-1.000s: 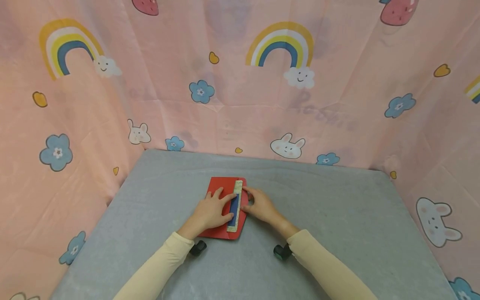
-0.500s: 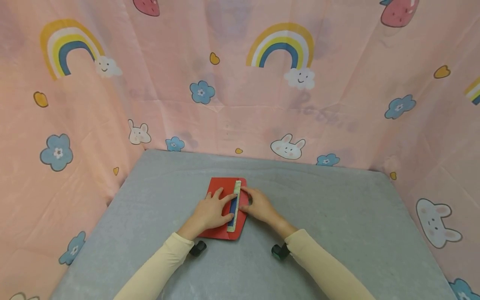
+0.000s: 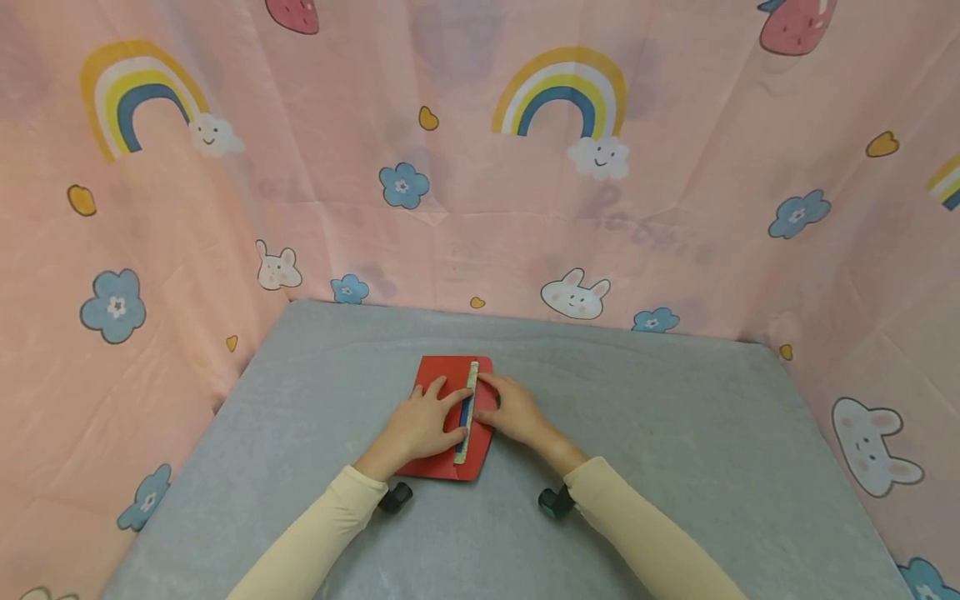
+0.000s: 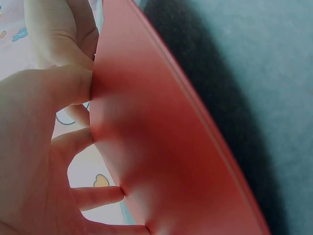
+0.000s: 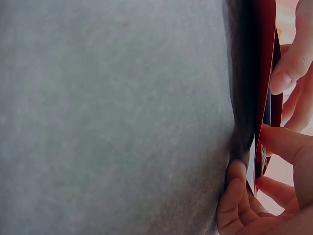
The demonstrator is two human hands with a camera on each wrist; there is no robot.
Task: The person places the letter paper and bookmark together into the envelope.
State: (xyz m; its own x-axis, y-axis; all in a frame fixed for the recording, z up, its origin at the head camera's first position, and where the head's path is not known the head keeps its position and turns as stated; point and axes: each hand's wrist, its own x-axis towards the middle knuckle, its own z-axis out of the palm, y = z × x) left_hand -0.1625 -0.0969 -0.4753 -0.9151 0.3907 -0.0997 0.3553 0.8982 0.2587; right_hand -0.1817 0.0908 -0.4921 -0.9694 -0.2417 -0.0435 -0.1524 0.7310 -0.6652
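Observation:
A red envelope (image 3: pixel 450 367) lies on the table, its opening and flap (image 3: pixel 486 397) toward the right. From the opening shows a narrow strip of a pale patterned card (image 3: pixel 461 457) with a blue middle; the rest is hidden inside. My left hand (image 3: pixel 422 423) rests spread on the envelope, thumb and index fingertip at the card's strip. In the left wrist view its fingertips press dents into the red paper (image 4: pixel 146 127). My right hand (image 3: pixel 522 412) holds thumb and index finger against the card's right edge. Its other fingers (image 5: pixel 234 196) curl beneath the flap in the right wrist view.
A grey cloth-covered table (image 3: pixel 660 433) spreads round the envelope. Behind and at both sides hangs a pink curtain (image 3: pixel 480 242) with rainbows, flowers and rabbits. A dark wrist device (image 3: pixel 396 497) sits below the left wrist, another dark device (image 3: pixel 557 502) below the right.
The right hand has shifted slightly left, and the card has slid left into the envelope, its visible strip now narrower. The left hand has stayed in place.

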